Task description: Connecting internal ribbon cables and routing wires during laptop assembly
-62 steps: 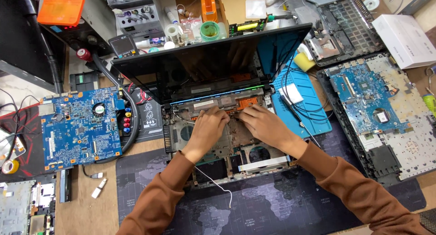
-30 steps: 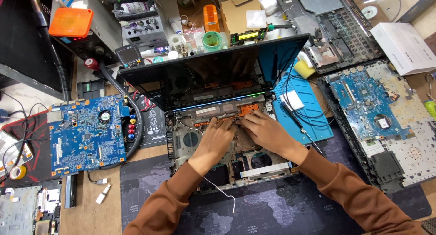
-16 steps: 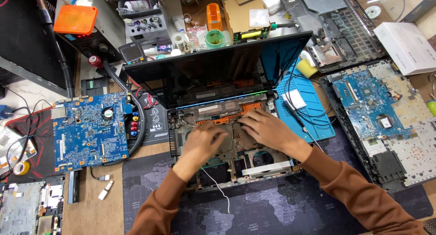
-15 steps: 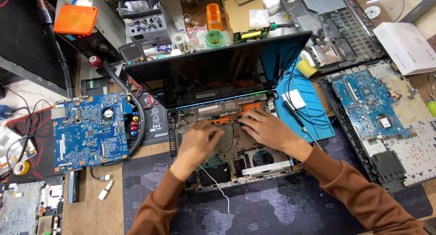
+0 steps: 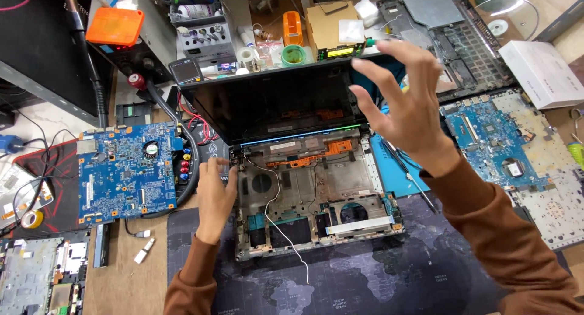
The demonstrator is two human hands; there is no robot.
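While left hand (image 5: 214,196) presses flat on the stripped laptop base (image 5: 316,196) mid-tabletop, right hand (image 5: 404,105), fingers spread wide & empty, should take the screen (image 5: 274,102) edge gently w/o twisting hinges.

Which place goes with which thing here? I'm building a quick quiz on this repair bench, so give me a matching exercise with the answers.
Things:
1. left hand
2. right hand
3. blue circuit board
4. white box

Places:
A. far right of the bench
B. raised by the laptop screen's right edge
C. on the left edge of the opened laptop base
D. left of the laptop

Pairs: 1-C, 2-B, 3-D, 4-A
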